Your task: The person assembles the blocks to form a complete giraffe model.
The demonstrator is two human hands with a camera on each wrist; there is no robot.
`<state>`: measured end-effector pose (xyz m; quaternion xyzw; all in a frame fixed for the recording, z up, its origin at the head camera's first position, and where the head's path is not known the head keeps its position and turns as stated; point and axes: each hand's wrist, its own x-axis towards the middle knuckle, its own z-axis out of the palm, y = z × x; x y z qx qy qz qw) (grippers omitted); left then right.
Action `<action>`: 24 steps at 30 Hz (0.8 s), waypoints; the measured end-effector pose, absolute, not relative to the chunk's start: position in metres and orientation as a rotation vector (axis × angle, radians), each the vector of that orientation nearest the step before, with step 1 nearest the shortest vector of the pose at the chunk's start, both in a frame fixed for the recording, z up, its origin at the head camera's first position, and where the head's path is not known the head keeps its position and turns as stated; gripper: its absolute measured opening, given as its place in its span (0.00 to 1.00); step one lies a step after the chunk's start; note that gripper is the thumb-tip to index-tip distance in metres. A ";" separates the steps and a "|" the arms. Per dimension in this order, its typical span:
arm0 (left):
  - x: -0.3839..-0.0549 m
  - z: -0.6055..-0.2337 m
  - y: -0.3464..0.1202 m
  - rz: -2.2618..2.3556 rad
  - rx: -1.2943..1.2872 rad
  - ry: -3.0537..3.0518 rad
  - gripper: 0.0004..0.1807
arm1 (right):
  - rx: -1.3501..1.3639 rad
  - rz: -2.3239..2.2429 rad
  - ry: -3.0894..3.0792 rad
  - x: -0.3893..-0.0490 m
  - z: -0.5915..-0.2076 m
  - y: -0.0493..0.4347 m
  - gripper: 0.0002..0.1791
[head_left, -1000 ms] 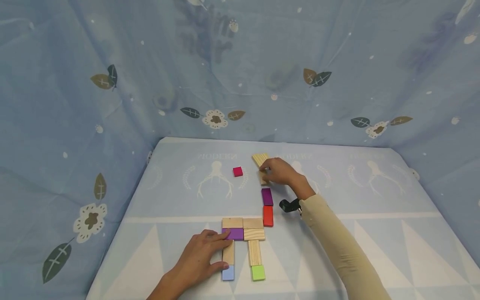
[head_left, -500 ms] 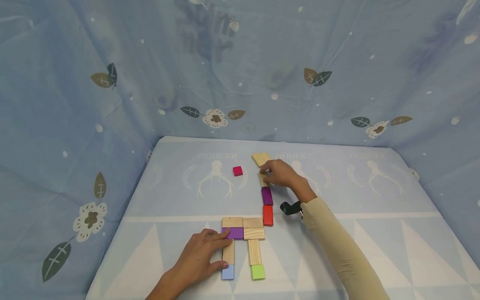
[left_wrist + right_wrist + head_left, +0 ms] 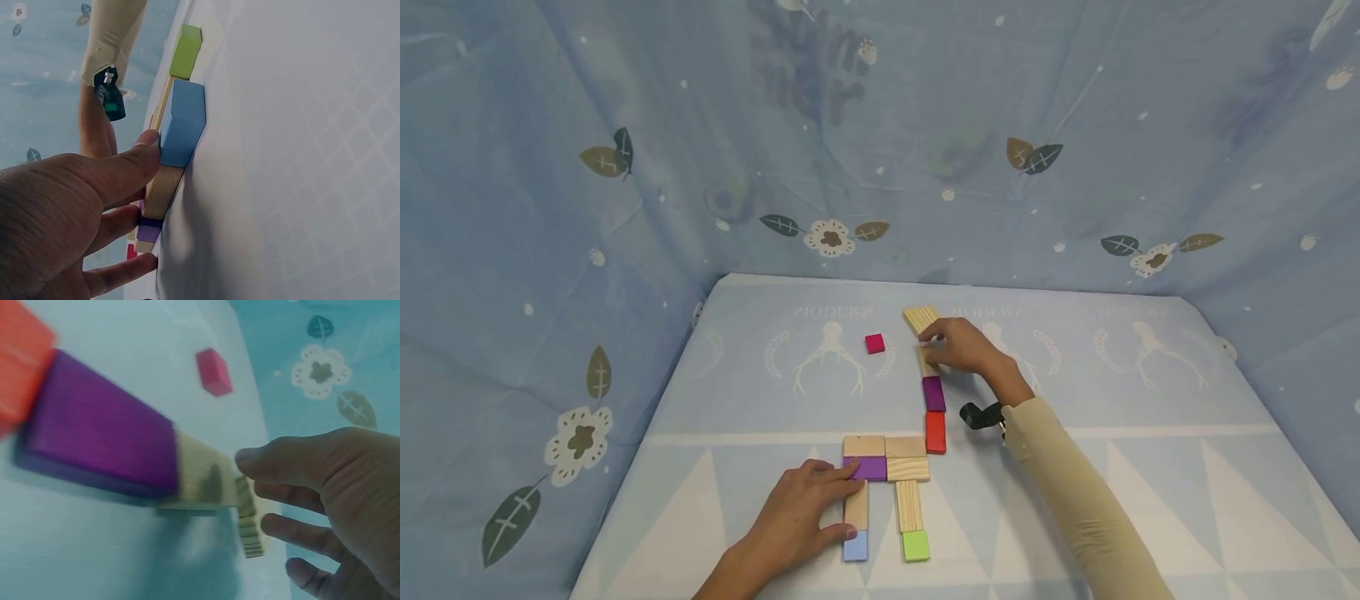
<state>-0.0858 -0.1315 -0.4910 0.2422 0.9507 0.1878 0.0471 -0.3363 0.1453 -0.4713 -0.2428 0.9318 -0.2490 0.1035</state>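
Note:
My left hand (image 3: 801,512) lies with fingers extended at the left side of a block figure. In the left wrist view its thumb touches the blue block (image 3: 184,122), and fingertips lie along the plain wooden block (image 3: 164,190) and purple block (image 3: 150,231). My right hand (image 3: 962,343) is at the far end of a line of blocks: a red block (image 3: 936,432), a dark purple block (image 3: 933,393) and a plain wooden block (image 3: 200,469). In the right wrist view its thumb and loosely bent fingers stand just off that wooden block's end, holding nothing.
Behind the right hand lie several plain wooden blocks (image 3: 919,317) side by side. A small pinkish-red block (image 3: 875,343) lies left of them. A green block (image 3: 916,546) ends the figure's right leg. Patterned cloth (image 3: 880,167) hangs behind the table.
The plain wooden block under my right hand has slid nearer, up against the dark purple block. The fingers now stand off its end. My left hand has stayed in place.

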 end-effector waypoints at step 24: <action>-0.084 -0.492 -0.132 0.604 0.705 2.893 0.32 | -0.673 -0.391 2.755 -0.388 -0.459 0.117 0.28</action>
